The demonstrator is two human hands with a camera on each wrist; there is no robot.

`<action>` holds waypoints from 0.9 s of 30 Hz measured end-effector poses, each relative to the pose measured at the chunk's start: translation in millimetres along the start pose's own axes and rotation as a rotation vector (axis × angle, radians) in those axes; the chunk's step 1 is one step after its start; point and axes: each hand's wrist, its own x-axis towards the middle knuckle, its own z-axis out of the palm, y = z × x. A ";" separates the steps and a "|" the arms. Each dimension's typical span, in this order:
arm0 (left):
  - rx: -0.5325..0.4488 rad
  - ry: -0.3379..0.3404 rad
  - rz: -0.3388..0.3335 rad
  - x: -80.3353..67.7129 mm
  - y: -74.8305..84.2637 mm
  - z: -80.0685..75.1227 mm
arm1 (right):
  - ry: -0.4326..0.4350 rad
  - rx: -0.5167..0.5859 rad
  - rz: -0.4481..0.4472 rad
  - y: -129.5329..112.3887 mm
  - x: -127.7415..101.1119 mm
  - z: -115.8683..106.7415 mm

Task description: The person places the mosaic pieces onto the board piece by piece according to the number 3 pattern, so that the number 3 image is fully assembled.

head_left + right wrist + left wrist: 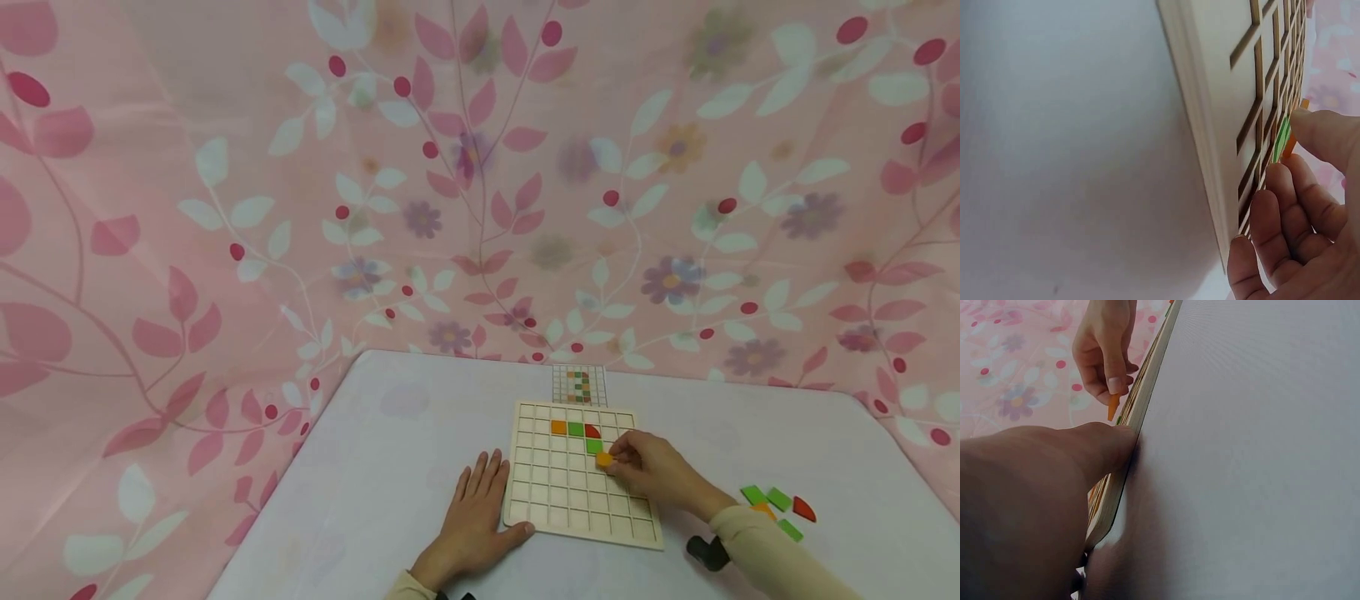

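An orange tile point(604, 459) is pinched between the thumb and fingers of my right hand point(660, 471), close over the wooden grid board point(551, 529). In the board's upper part sit an orange square point(558, 427), a green square point(576, 429) and a red rounded tile point(592, 431) in a row. Below the red one lies another green square point(594, 447), just beside the held tile. My left hand point(476, 517) lies flat at the board's left edge with its fingers spread. In the left wrist view its thumb point(1110, 444) touches the board's side.
Behind the board lies a pattern card point(579, 385) with a small coloured grid. Several loose tiles lie to the right, among them a red rounded tile point(804, 509) and a green tile point(791, 530). A pink floral curtain point(480, 183) hangs behind the white table point(360, 467).
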 end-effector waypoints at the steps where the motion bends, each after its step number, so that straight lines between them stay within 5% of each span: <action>1: 0.001 -0.002 -0.001 0.0 0.1 -0.1 | -0.006 -0.007 -0.005 -0.1 0.4 1.0; 27: 0.010 0.001 0.013 -0.7 0.0 -1.4 | -0.021 -0.113 -0.085 -8.2 10.3 5.8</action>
